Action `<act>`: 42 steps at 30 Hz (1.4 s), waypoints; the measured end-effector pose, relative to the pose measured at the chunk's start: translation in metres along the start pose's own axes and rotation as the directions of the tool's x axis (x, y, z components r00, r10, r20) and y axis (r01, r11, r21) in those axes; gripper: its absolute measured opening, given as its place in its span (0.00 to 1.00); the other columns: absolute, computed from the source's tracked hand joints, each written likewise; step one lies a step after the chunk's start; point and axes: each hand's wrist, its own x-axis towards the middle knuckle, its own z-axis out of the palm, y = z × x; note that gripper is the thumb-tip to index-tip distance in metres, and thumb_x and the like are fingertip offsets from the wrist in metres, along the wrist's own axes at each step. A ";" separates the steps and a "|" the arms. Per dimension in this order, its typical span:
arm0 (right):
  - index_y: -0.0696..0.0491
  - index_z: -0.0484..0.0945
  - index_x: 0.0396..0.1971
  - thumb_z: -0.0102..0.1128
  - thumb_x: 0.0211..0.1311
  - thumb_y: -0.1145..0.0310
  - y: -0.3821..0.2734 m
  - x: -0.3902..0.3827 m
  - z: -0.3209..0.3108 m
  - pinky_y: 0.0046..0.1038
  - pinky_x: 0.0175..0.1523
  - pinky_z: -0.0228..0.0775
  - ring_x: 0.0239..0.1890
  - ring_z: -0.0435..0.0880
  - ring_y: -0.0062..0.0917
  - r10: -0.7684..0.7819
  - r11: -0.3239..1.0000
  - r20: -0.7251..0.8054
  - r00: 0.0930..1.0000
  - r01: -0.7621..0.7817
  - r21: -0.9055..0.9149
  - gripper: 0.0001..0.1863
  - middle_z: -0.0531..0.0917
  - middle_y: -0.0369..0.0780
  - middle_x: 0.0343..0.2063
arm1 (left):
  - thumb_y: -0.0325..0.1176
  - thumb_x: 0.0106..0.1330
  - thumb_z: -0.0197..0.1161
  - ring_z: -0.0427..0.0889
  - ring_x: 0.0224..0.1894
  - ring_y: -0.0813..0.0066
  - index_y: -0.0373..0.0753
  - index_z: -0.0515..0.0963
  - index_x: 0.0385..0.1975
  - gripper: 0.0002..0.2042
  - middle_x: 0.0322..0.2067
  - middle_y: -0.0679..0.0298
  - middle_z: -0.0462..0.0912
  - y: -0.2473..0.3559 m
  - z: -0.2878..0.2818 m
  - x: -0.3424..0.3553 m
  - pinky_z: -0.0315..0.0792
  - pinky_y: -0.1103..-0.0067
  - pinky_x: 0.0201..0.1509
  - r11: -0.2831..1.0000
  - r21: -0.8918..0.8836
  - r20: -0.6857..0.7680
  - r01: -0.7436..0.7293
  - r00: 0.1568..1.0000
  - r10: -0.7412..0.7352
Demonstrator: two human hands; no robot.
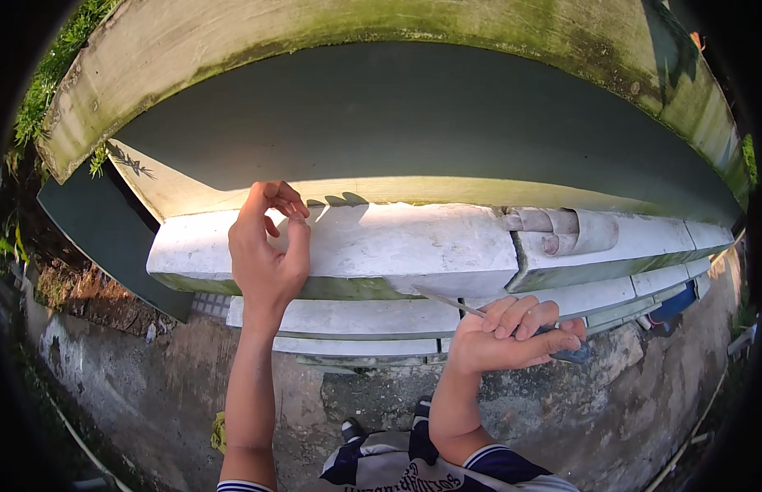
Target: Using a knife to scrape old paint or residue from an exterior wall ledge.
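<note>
My right hand (pixel 512 332) is closed round the dark handle of a thin metal-bladed tool (pixel 451 300); its exact kind is hard to tell. Its tip meets the lower front edge of a white-topped slab (pixel 397 242). Green growth covers the left part of that front face, while the part by the tip is pale. My left hand (pixel 270 246) hovers over the slab's left half, fingers curled and thumb apart, with nothing in it. Curled sheets of brownish paper, like sandpaper (pixel 593 232), lie on the neighbouring slab (pixel 643 238) to the right.
Behind the slabs rises a shaded wall (pixel 414 123) under a mossy ledge (pixel 381 23). Lower steps (pixel 356 316) run below the slab. A blue object (pixel 673 303) sits at the right end. A yellow-green cloth (pixel 219 432) lies on the rough concrete floor (pixel 151 377). Plants (pixel 57 74) border the left.
</note>
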 end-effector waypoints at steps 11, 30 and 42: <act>0.44 0.63 0.47 0.46 0.79 0.45 0.001 -0.002 0.004 0.15 0.10 0.42 0.10 0.52 0.08 0.112 0.994 0.035 0.993 -0.112 -0.013 0.18 0.57 0.27 0.17 | 0.25 0.50 0.61 0.80 0.56 0.61 0.44 0.82 0.47 0.21 0.52 0.62 0.83 -0.002 0.006 -0.077 0.64 0.69 0.59 0.853 0.286 -0.023 -0.438 0.886 0.463; 0.47 0.63 0.43 0.46 0.79 0.44 0.006 -0.003 0.013 0.14 0.12 0.41 0.12 0.52 0.08 0.121 0.992 0.010 0.993 -0.121 -0.023 0.19 0.57 0.27 0.18 | 0.26 0.54 0.62 0.76 0.66 0.66 0.48 0.81 0.55 0.25 0.60 0.67 0.82 -0.023 0.008 -0.097 0.52 0.69 0.74 0.838 0.296 0.103 -0.458 0.888 0.449; 0.46 0.61 0.47 0.48 0.79 0.48 0.005 -0.009 0.016 0.14 0.10 0.47 0.11 0.56 0.09 -0.005 0.992 0.338 0.941 -0.037 0.117 0.17 0.58 0.27 0.17 | 0.23 0.55 0.62 0.78 0.64 0.65 0.43 0.81 0.54 0.23 0.57 0.65 0.85 -0.022 0.001 -0.091 0.59 0.68 0.71 0.862 0.171 0.087 -0.478 0.878 0.470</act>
